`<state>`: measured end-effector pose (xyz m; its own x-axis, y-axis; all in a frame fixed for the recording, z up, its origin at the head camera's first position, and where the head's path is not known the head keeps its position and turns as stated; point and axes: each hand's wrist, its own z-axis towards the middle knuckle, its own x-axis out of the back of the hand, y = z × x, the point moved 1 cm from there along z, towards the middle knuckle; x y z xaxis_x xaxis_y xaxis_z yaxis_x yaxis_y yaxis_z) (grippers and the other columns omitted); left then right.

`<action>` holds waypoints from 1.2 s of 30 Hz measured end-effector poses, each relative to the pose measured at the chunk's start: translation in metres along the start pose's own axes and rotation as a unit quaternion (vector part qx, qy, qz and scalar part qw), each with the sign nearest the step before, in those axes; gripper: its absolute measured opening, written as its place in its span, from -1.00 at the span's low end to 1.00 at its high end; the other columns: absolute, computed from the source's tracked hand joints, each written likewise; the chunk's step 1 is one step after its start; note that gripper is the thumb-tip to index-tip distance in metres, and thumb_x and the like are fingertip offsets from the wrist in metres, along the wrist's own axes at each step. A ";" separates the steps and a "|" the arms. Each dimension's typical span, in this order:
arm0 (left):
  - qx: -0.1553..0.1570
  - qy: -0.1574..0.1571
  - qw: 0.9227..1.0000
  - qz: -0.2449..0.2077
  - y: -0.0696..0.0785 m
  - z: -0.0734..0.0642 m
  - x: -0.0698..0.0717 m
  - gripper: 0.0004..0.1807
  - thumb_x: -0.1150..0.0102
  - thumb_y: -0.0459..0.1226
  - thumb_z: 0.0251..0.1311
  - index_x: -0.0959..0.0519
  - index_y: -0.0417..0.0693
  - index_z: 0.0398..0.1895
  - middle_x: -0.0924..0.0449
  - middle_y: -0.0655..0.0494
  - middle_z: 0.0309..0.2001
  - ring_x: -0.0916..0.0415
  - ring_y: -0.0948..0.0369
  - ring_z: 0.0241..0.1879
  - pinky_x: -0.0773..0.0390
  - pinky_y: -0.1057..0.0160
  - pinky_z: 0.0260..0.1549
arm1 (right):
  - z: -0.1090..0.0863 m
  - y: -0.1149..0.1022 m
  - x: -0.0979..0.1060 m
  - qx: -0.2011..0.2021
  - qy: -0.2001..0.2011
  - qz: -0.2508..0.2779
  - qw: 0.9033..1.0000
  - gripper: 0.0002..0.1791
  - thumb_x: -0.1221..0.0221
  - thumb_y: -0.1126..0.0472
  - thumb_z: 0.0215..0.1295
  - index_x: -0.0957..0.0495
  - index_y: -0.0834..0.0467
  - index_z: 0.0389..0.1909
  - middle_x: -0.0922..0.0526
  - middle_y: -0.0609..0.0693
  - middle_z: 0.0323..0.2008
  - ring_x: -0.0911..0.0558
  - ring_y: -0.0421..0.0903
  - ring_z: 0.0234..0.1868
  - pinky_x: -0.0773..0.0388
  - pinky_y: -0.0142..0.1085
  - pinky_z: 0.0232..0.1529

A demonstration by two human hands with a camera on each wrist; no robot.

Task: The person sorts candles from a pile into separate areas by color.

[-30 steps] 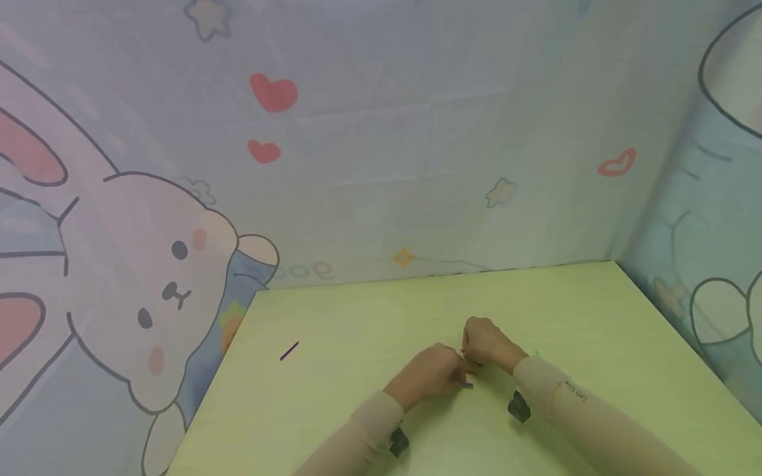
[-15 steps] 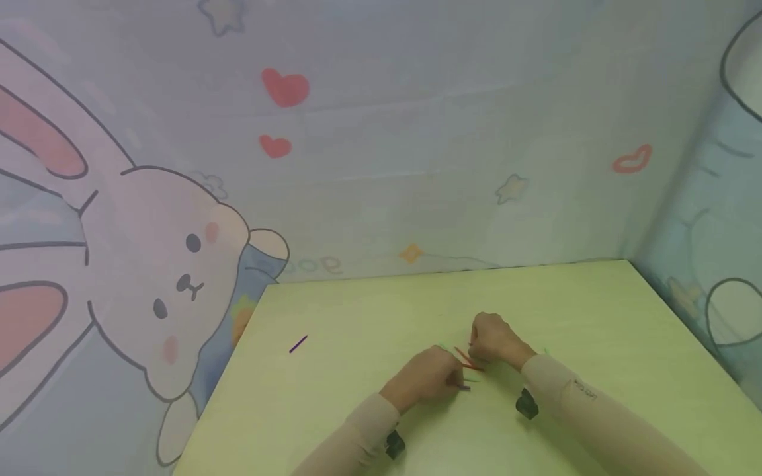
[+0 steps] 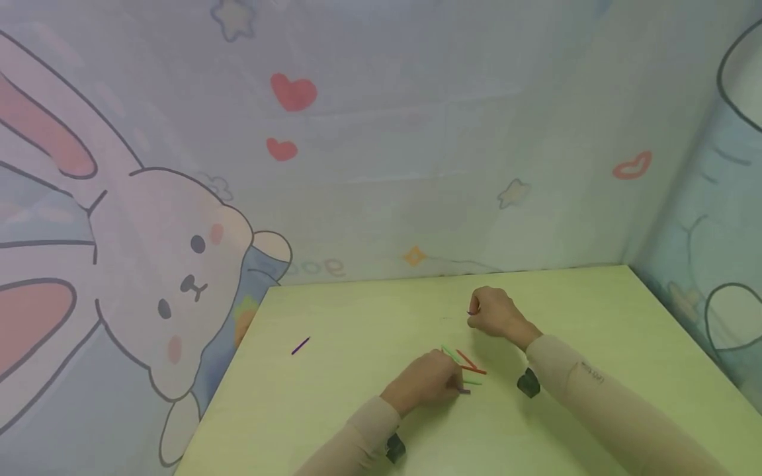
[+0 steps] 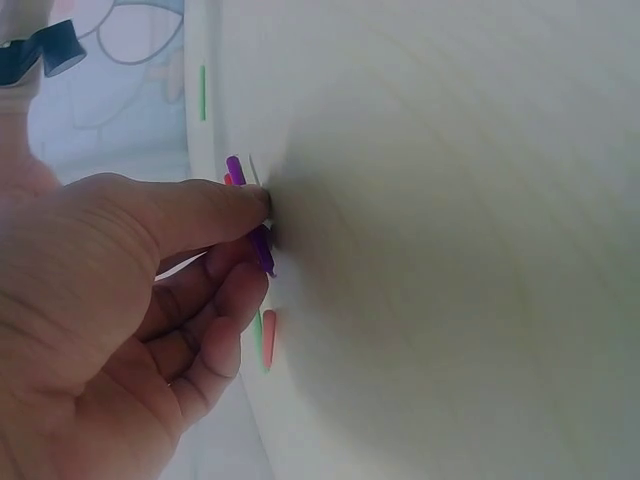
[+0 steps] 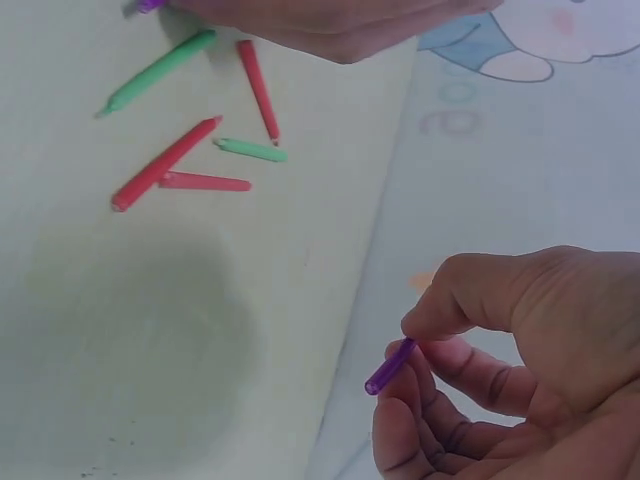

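My left hand [image 3: 424,378] is low over the middle of the table, pinching a thin purple stick [image 4: 263,252] with a narrow tip between thumb and fingers. Farther back, my right hand [image 3: 497,311] holds another short purple stick [image 5: 389,368] by its end, between thumb and fingertips, raised over the table. Between the hands lies a loose group of similar sticks: a long green stick [image 5: 158,72], a short green stick [image 5: 250,150] and several red sticks [image 5: 165,165]. Two of the red ones overlap. The left hand partly covers this group in the head view.
A lone purple stick [image 3: 300,346] lies at the left of the pale yellow-green table [image 3: 357,317]. Another green stick [image 4: 202,93] lies apart near the table edge in the left wrist view. A printed cloth [image 3: 369,132] hangs behind the table.
My right hand has lifted away from the group toward the back of the table with a purple stick, uncovering the red and green sticks. The left hand stays nearly in place.
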<state>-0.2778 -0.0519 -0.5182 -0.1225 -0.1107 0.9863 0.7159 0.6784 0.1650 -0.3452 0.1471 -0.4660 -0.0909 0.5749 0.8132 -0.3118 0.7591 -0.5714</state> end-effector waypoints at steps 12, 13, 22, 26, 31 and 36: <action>-0.004 -0.002 1.000 -0.003 -0.002 0.001 -0.003 -0.90 -0.55 -0.13 0.41 -0.89 0.10 -0.26 -0.80 0.38 -0.37 -0.61 0.51 -0.40 -0.58 0.54 -0.27 | 0.016 -0.014 0.008 0.044 0.032 0.012 0.998 -0.92 -0.30 0.46 0.25 -0.64 0.26 -0.28 -0.73 0.13 -0.26 -0.64 0.00 -0.33 -0.62 -0.14 -0.30; -0.005 -0.003 1.000 -0.001 -0.002 0.002 -0.003 -0.90 -0.55 -0.12 0.42 -0.89 0.11 -0.26 -0.80 0.39 -0.37 -0.61 0.52 -0.40 -0.58 0.55 -0.26 | 0.017 -0.015 0.009 0.051 0.035 0.010 0.998 -0.92 -0.30 0.46 0.24 -0.64 0.26 -0.28 -0.73 0.13 -0.27 -0.64 0.00 -0.33 -0.63 -0.13 -0.29; -0.011 -0.001 1.000 -0.013 -0.001 0.003 -0.002 -0.90 -0.54 -0.16 0.43 -0.88 0.06 -0.24 -0.79 0.35 -0.37 -0.57 0.49 -0.40 -0.55 0.55 -0.29 | 0.027 -0.023 0.007 0.075 0.034 0.006 0.997 -0.83 -0.20 0.49 0.31 -0.69 0.23 -0.20 -0.76 0.11 -0.21 -0.65 -0.01 -0.27 -0.61 -0.11 -0.24; -0.012 0.000 1.000 -0.008 -0.002 0.002 -0.002 -0.90 -0.54 -0.15 0.43 -0.88 0.08 -0.25 -0.79 0.36 -0.38 -0.57 0.50 -0.40 -0.55 0.55 -0.28 | 0.031 -0.025 0.004 0.087 0.029 0.017 0.996 -0.82 -0.18 0.50 0.34 -0.67 0.21 -0.19 -0.74 0.12 -0.21 -0.65 0.00 -0.26 -0.60 -0.13 -0.24; -0.009 -0.005 1.000 -0.003 -0.003 0.000 -0.002 -0.89 -0.53 -0.14 0.44 -0.88 0.10 -0.27 -0.78 0.39 -0.39 -0.58 0.52 -0.41 -0.56 0.55 -0.26 | 0.035 -0.027 0.000 0.092 0.026 0.029 0.995 -0.83 -0.19 0.50 0.37 -0.67 0.24 -0.16 -0.72 0.11 -0.27 -0.63 -0.03 -0.31 -0.57 -0.18 -0.29; -0.009 -0.007 1.000 -0.002 -0.003 -0.001 -0.002 -0.89 -0.53 -0.14 0.44 -0.88 0.10 -0.28 -0.77 0.40 -0.41 -0.56 0.53 -0.43 -0.55 0.55 -0.29 | 0.039 -0.034 -0.001 0.096 0.019 0.035 0.995 -0.86 -0.20 0.47 0.47 -0.66 0.24 -0.09 -0.70 0.07 -0.32 -0.57 -0.09 -0.41 -0.53 -0.21 -0.35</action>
<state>-0.2786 -0.0546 -0.5207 -0.1340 -0.1033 0.9856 0.7275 0.6651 0.1686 -0.3711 0.1088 -0.4430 -0.0832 0.6383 0.7653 -0.4813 0.6468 -0.5917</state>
